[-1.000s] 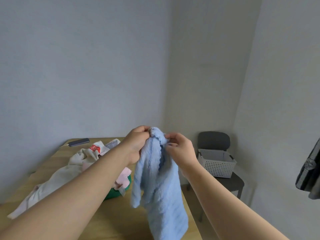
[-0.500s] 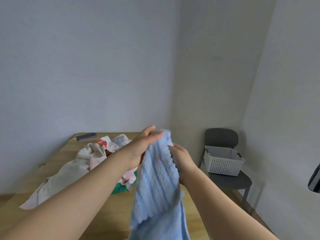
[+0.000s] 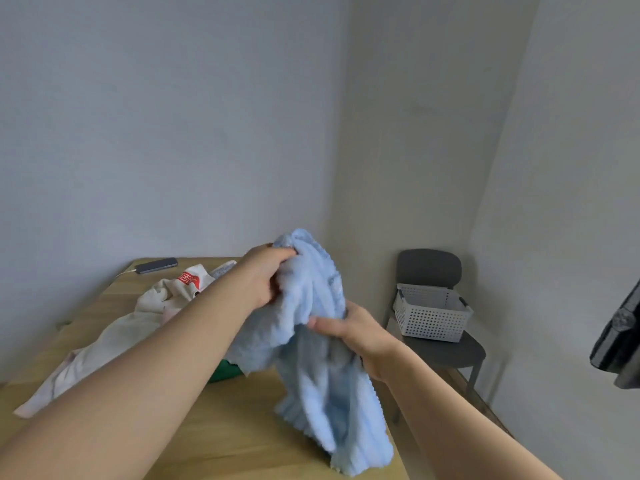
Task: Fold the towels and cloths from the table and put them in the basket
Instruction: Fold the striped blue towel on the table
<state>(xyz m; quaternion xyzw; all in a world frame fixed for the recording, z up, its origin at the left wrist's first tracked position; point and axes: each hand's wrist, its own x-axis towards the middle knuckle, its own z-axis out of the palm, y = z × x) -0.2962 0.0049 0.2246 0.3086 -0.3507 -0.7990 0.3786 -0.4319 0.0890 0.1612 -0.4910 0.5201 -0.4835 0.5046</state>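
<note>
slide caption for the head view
Left hand and right hand grip a blue towel over the table; white basket sits on a chair.

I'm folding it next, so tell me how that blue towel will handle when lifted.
Probably floppy: the blue towel sags in loose folds below the left hand and right hand. Likely light for its size, since a bunched grip holds it up. Its ribbed plush pile looks grippy, not slippery.
</note>
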